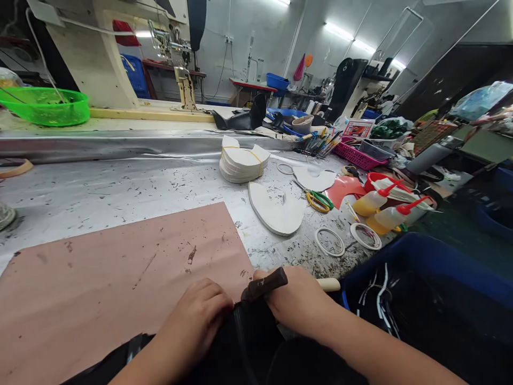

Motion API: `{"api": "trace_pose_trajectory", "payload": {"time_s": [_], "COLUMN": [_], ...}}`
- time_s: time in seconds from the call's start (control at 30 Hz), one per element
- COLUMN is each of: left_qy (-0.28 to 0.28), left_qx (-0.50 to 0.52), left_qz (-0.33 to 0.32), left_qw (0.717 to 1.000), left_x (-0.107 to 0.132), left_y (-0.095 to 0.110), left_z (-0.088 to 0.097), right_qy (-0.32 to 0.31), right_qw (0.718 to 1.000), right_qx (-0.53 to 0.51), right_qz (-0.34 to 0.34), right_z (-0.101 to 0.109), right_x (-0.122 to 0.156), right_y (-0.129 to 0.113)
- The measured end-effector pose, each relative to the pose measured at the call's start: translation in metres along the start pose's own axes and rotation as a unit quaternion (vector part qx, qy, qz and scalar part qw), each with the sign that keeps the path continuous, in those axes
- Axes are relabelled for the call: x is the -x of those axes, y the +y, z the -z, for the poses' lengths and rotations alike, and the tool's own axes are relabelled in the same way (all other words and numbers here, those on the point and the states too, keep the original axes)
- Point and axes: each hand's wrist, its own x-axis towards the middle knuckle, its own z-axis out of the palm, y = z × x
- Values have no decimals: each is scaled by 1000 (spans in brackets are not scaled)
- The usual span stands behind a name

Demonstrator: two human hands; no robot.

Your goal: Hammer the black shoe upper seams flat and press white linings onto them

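We see white tubes (339, 32) overhead blown out to plain streaks, lighting the grey wall (260, 43) evenly. The silver table (120, 184) is bright, and its ridge (100, 147) catches a sheen. Where the black cloth (256, 326) and the bin (425, 250) sink into near-black, we lose detail. Wide-angle distortion tilts the machine (96, 53) at upper left and stretches the dim right side, which looks soft to us.
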Motion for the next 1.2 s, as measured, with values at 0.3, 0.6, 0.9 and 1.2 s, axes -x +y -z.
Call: {"api": "trace_pose_trajectory", "payload": {"time_s": [0.3, 0.6, 0.9, 1.2], "left_qy": [26, -20, -12, -14], "left_qx": [-62, -39, -157, -215], "left_qz": [-107, -28, -96, -128], "left_qw": [992, 999, 983, 968], "left_x": [3, 9, 20, 42], "left_y": [4, 2, 16, 23], "left_z": [0, 6, 8, 20], "right_qy": [-5, 37, 9, -25], "right_qw": [1000, 999, 999, 998], "right_qx": [4, 16, 36, 29], "right_qz": [-11, 13, 33, 48], "right_z": [4, 0, 9, 21], "right_x": [0, 5, 0, -9], "right_y": [-7, -11, -22, -35]}}
